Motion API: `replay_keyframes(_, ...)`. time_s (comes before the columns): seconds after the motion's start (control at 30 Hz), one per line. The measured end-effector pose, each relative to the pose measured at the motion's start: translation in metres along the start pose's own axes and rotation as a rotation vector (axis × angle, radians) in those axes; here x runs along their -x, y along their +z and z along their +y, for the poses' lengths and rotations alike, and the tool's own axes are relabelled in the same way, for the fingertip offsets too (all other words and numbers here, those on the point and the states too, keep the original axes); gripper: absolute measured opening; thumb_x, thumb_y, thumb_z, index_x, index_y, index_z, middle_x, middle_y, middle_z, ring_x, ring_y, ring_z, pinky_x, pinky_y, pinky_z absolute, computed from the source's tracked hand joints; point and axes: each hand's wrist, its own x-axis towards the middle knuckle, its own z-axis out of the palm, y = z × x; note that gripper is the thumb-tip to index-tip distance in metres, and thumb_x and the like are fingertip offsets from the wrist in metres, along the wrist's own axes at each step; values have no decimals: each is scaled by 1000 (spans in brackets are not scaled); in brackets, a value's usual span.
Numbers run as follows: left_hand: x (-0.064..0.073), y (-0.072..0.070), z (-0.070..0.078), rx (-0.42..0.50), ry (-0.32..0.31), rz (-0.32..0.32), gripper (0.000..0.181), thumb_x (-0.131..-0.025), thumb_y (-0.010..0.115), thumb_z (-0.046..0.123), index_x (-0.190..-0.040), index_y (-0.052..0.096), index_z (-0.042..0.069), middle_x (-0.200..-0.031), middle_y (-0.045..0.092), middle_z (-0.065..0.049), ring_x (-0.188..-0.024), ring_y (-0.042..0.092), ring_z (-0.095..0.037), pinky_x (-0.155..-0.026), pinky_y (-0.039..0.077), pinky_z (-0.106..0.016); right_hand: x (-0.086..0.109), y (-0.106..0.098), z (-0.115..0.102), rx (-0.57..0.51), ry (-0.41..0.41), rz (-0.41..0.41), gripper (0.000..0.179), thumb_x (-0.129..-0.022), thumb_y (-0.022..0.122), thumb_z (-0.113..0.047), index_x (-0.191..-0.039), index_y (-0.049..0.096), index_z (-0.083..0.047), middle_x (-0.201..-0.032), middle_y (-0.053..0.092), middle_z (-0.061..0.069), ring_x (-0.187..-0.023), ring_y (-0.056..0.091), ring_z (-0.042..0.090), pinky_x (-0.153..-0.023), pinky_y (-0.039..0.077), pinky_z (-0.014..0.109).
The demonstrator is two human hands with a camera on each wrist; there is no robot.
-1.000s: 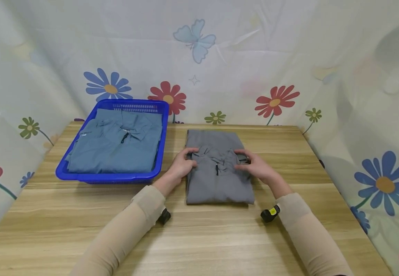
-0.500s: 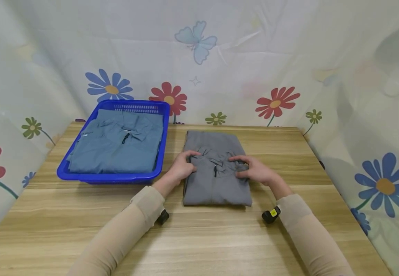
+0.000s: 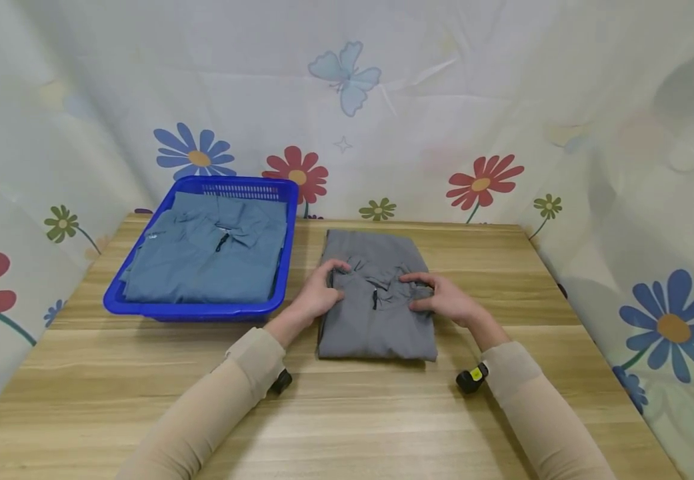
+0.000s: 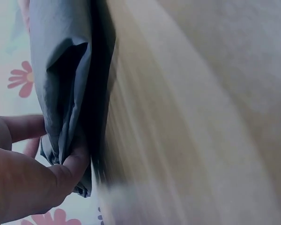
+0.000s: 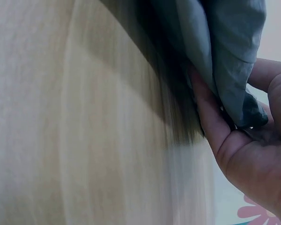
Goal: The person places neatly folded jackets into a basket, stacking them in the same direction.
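A folded grey jacket (image 3: 377, 330) with a collar and a black zip pull lies on the wooden table, right of the basket. My left hand (image 3: 318, 291) grips its left side, fingers on top near the collar. In the left wrist view that hand's thumb (image 4: 75, 164) presses into the folded layers of the jacket (image 4: 65, 28). On the opposite side my right hand (image 3: 451, 300) holds the right edge. The right wrist view has the right thumb (image 5: 208, 110) against the side of the jacket (image 5: 234, 42), with other fingers partly hidden behind the cloth.
A blue plastic basket (image 3: 187, 309) stands at the left of the table, holding folded blue-grey garments (image 3: 203, 267), the top one with a black zip pull. The wooden table (image 3: 383, 420) ends at a flowered curtain (image 3: 407, 160) behind and at both sides.
The jacket has slid slightly left, toward the basket, with both hands on it. My right hand has shifted a little inward. The head view has tilted slightly; the basket has stayed put.
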Motion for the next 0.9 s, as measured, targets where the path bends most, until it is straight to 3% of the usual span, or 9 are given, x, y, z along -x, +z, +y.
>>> replay_keyframes(0.17, 0, -2, -2, -4, -45, -27, 42, -86, 69, -10, -122, 71, 11, -153, 47, -14, -144, 36, -32, -111, 36, -51, -1, 1, -1, -8, 4, 1, 60, -90, 75, -3, -147, 55, -6, -162, 29, 23, -149, 21, 39, -112, 32, 57)
replay_keyframes(0.5, -1, -2, -1, 14, -86, -15, 48, -86, 72, -6, -132, 68, 7, -152, 47, -16, -143, 37, -33, -112, 37, -50, 0, 2, -5, -9, 11, 24, 61, -90, 76, -3, -147, 57, -11, -162, 31, 18, -150, 21, 35, -110, 35, 53)
replay_keyframes(0.7, 4, -3, 5, 24, -90, 16, 47, -85, 73, -6, -131, 69, 6, -152, 47, -16, -143, 37, -32, -111, 38, -50, 2, 1, -11, 4, 1, 22, 60, -92, 75, -5, -148, 56, -12, -163, 30, 18, -147, 24, 36, -102, 39, 49)
replay_keyframes(0.9, 7, -6, 17, 36, -79, 41, 48, -85, 73, -6, -131, 69, 5, -153, 46, -16, -143, 37, -29, -111, 39, -48, 3, -5, -16, 25, -17, 34, 59, -90, 77, -7, -146, 58, -14, -163, 30, 18, -150, 20, 37, -107, 36, 54)
